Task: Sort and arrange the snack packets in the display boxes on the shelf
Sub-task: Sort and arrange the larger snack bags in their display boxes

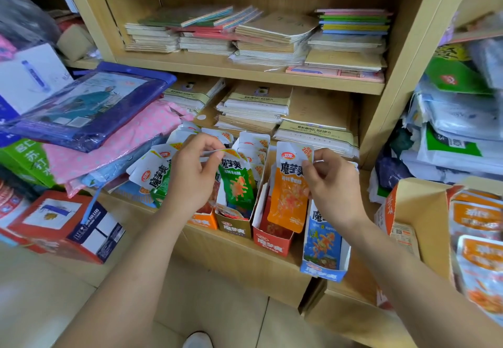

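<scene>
Glossy orange foil snack packet hangs upright over the red cardboard display box, its top corner pinched by the right hand. Left hand pinches the top edge of a green foil packet, just left of the red box. Judgement: match colour to box, lower straight, label forward.

Four display boxes stood in a row near the front edge of the shelf: from left, first box, second box, third box and fourth box, the last farthest forward. The left hand held the left packet in the second box; the right hand held the right packet over the third. Notebook stacks lay behind the boxes, loose packets to their left, and a carton to their right.
</scene>
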Available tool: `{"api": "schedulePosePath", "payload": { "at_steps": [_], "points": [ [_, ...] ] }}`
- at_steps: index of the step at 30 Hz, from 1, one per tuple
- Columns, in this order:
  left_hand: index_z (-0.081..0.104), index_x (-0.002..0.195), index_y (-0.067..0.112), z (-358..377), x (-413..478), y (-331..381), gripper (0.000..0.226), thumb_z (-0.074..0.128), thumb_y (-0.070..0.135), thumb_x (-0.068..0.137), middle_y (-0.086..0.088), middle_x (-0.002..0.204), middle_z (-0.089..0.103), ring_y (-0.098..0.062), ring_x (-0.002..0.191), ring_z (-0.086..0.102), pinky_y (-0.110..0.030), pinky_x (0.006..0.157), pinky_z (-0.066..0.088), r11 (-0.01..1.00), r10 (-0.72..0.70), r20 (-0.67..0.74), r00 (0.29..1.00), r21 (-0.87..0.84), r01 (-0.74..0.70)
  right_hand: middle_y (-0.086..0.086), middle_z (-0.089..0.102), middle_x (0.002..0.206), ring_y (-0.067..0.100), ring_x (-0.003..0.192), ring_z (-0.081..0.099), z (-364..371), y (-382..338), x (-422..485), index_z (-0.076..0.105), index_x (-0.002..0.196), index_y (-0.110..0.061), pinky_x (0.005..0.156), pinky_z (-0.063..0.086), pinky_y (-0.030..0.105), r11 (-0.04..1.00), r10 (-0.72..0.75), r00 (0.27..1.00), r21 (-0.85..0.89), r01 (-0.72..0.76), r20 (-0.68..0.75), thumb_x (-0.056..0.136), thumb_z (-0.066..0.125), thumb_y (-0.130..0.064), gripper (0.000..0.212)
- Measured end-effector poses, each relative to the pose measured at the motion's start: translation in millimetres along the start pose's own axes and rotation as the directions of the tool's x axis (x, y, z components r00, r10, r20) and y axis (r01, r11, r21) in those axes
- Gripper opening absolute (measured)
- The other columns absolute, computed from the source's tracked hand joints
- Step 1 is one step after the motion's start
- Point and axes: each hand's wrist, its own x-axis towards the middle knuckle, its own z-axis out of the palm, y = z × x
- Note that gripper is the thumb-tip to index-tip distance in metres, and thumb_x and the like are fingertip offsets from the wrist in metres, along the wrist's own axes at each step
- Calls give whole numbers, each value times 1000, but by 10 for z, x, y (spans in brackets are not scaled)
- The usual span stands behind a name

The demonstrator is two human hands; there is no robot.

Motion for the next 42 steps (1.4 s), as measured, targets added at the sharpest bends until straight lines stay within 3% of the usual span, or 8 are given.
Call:
{"api": "schedulePosePath", "payload": {
  "at_steps": [4,9,13,15,21,30,37,42],
  "points": [
    [66,95,30,-84,-41,75,33,66,-3,89,4,97,68,-8,99,65,-17,83,52,996,-18,45,999,-84,21,9,74,77,26,67,69,-37,-20,0,58,95,-21,46,52,31,997,18,1000,74,-18,-2,102,54,-20,8],
    [77,92,10,-160,-104,136,14,75,-1,84,-3,99,64,-13,94,69,-20,83,56,990,26,99,995,-137,-12,5,76,85,21,81,73,-69,15,5,59,96,-26,68,60,52,992,63,998,109,-65,15,101,57,-24,6],
    [75,94,19,-152,-120,133,11,75,11,88,10,96,73,-4,94,70,-18,81,56,992,-31,-21,999,-119,28,-7,74,97,3,88,71,-99,20,-2,62,102,-23,63,59,22,976,97,993,187,-107,62,100,59,-24,4],
    [73,95,24,-147,-113,142,9,75,18,89,16,91,72,6,87,67,-12,77,53,992,-86,-139,986,-102,72,-11,74,94,1,88,71,-110,5,-10,65,100,-22,61,56,17,958,119,990,253,-133,71,99,59,-22,6],
    [67,91,37,-197,-78,125,14,70,23,93,7,94,74,-16,88,73,-32,78,57,954,-220,-315,923,-266,137,-12,75,89,5,85,73,-114,3,1,67,94,-22,62,58,20,951,127,990,277,-138,56,98,61,-20,8],
    [67,91,21,-221,-60,135,12,65,11,97,13,75,72,0,75,68,-18,74,56,821,-449,-410,793,-540,186,-3,77,91,9,81,74,-123,-4,-2,70,94,-15,59,55,19,949,163,985,263,-171,51,98,62,-24,13],
    [67,105,6,-477,-120,-52,12,67,14,96,-1,87,70,-4,76,68,-25,79,58,829,-491,-589,642,-542,137,22,72,87,38,86,71,-58,-95,95,53,86,11,75,57,60,934,151,987,334,-126,-49,94,68,-19,35],
    [69,102,9,-659,-229,-173,8,67,14,96,4,82,70,0,67,65,-22,71,56,840,-489,-636,597,-529,124,28,57,68,25,56,48,185,-243,133,52,68,1,56,46,42,963,53,983,269,-3,-177,88,75,-22,38]
  ]
}}
